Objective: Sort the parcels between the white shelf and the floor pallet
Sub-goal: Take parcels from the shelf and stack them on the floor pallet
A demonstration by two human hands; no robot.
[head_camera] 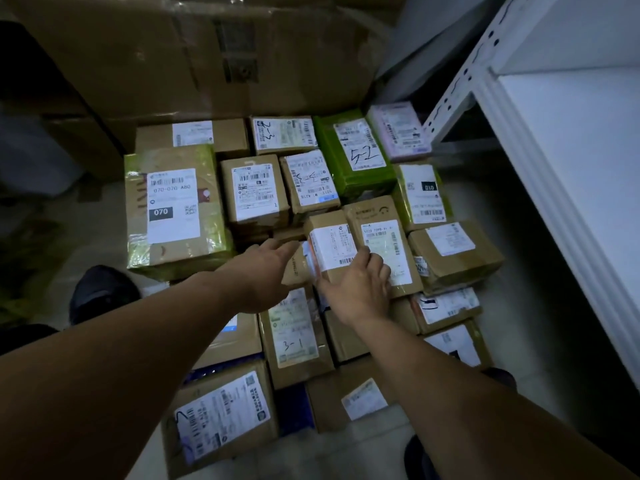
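Parcels (254, 192), mostly brown boxes with white labels, lie packed side by side on the floor (526, 341) under both outstretched arms. The left hand (266, 271) reaches forward with its fingers straight and close together. Its fingertips touch the upper left edge of a small parcel (330, 249) without closing on it. The right hand (360, 289) lies on the near right corner of the same small parcel, thumb on the white label and fingers curled down over the right edge. It appears to grip the box there, though the dim light blurs the fingertips. The small parcel sits between the two hands, tilted, with its labelled face turned up and its brown left side showing.

Touching it on the far side of the right hand is a long parcel (381, 233) with a pale label, partly under the right fingers. Beyond the left hand and further to its left stands a big parcel (173, 206) bound in green tape and marked 070. Well beyond the right hand lies a green parcel (356, 150) with 5-2 written on its label. Nearer than the hands, between the two wrists, is a flat parcel (294, 336) marked 3-1. Far beyond both hands, behind the whole lot, rises a large carton (173, 64). The white shelf (571, 168) stands well off to the right of the right hand. A dark shoe (100, 289) shows on the floor to the left of the left forearm.
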